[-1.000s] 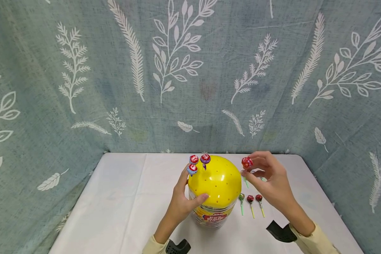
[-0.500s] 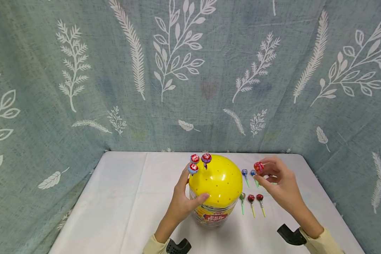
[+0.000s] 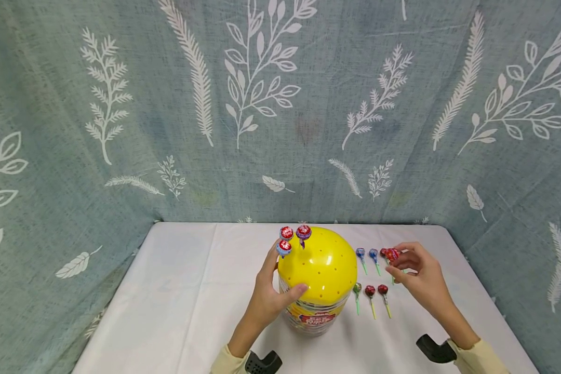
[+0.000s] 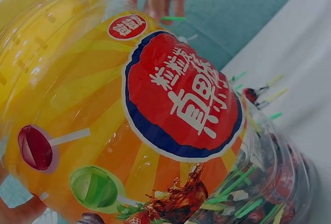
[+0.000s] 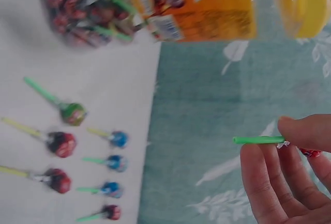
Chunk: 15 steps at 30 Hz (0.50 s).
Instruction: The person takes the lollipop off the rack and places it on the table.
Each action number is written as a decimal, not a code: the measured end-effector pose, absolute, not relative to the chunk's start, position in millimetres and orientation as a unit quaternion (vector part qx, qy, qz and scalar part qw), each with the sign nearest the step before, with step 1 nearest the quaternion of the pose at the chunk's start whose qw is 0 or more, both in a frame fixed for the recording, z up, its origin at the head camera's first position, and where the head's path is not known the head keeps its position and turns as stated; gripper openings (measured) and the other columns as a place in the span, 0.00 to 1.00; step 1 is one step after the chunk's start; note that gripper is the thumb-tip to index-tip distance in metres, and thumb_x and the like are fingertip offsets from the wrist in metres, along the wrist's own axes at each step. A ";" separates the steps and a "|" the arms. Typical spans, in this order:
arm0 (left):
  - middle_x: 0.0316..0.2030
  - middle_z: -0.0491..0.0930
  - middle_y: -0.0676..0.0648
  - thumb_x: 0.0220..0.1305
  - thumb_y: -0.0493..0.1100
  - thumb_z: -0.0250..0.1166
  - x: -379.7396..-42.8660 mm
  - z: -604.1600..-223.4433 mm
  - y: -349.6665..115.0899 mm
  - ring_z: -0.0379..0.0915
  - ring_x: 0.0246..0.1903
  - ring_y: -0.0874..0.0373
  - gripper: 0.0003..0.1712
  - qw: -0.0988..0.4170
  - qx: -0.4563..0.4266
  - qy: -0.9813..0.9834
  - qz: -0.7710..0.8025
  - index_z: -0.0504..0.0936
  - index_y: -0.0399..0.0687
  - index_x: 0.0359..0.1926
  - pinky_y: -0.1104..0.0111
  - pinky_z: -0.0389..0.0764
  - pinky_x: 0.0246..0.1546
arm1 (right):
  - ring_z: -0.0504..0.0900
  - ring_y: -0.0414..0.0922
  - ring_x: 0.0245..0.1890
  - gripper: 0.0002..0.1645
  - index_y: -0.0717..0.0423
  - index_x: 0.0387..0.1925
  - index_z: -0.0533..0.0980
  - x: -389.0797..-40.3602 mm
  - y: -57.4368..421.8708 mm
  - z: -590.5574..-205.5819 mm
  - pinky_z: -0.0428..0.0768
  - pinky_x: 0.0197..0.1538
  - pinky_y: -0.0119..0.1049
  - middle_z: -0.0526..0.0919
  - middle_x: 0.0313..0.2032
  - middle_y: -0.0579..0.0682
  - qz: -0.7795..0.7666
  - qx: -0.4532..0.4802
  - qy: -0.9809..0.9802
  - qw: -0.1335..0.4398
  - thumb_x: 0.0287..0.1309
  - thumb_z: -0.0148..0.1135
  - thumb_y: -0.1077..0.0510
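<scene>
head view: left hand [image 3: 267,298] curled against the left side of the yellow dome lid [image 3: 319,266] of the candy jar [image 3: 314,317], thumb on the lid's near face, fingers wrapped round the far-left flank. three lollipops [image 3: 293,237] stand stuck in holes at the lid's far-left top. right hand [image 3: 418,278] hovers right of the jar, fingers pinching a red lollipop [image 3: 392,254] just above the white worktop [image 3: 182,291]. loose lollipops lie between jar and right hand: blue ones [image 3: 366,254] in the far row, a green and two red ones [image 3: 370,292] in the near row. worktop left of the jar is bare out to its left edge; patterned curtain [image 3: 280,104] closes the far side and both flanks.

left wrist view: jar label [image 4: 181,100] fills the frame, wrapped sweets visible through the clear wall lower right. a fingertip of the left hand shows at bottom left; grip itself not readable here. right hand seen small at top with a green stick [image 4: 173,18].

right wrist view: thumb and fingers [image 5: 269,182] pinch the green stick [image 5: 257,140] level, red head barely visible behind the thumb. loose lollipops lie in two rows on the worktop at left, the jar beyond them at top.
</scene>
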<state>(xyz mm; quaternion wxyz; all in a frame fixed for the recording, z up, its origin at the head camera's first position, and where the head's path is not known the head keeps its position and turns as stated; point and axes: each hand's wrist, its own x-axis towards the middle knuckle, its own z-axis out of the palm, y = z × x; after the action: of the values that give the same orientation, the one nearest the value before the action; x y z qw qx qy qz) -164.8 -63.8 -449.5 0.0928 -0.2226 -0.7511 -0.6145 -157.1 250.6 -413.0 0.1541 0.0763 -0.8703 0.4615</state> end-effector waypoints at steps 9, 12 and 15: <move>0.68 0.58 0.59 0.54 0.55 0.66 -164.7 -449.8 -64.3 0.61 0.62 0.56 0.50 0.097 -0.226 -0.750 -0.614 0.49 0.66 0.73 0.45 0.63 0.59 | 0.81 0.43 0.28 0.27 0.59 0.50 0.68 -163.7 263.5 -443.8 0.82 0.26 0.37 0.80 0.31 0.56 0.465 0.013 -0.880 0.097 0.48 0.69 0.69; 0.67 0.59 0.58 0.54 0.55 0.66 -165.0 -450.1 -64.1 0.62 0.61 0.56 0.50 0.099 -0.229 -0.749 -0.614 0.49 0.65 0.73 0.45 0.64 0.58 | 0.81 0.43 0.28 0.27 0.59 0.50 0.68 -165.3 266.0 -450.4 0.81 0.26 0.36 0.79 0.31 0.56 0.460 0.001 -0.884 0.083 0.48 0.68 0.69; 0.67 0.59 0.58 0.54 0.55 0.66 -165.1 -450.4 -63.7 0.62 0.60 0.56 0.50 0.098 -0.228 -0.748 -0.616 0.49 0.65 0.73 0.45 0.65 0.58 | 0.81 0.44 0.28 0.26 0.59 0.50 0.68 -167.2 268.0 -456.3 0.81 0.27 0.34 0.79 0.31 0.55 0.455 -0.015 -0.888 0.070 0.49 0.68 0.68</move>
<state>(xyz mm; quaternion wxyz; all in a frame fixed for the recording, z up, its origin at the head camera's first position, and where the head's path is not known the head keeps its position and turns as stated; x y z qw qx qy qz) -165.1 -63.7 -450.4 0.0976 -0.2282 -0.7479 -0.6157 -167.2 268.0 -456.3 0.0704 -0.0148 -0.8876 0.4550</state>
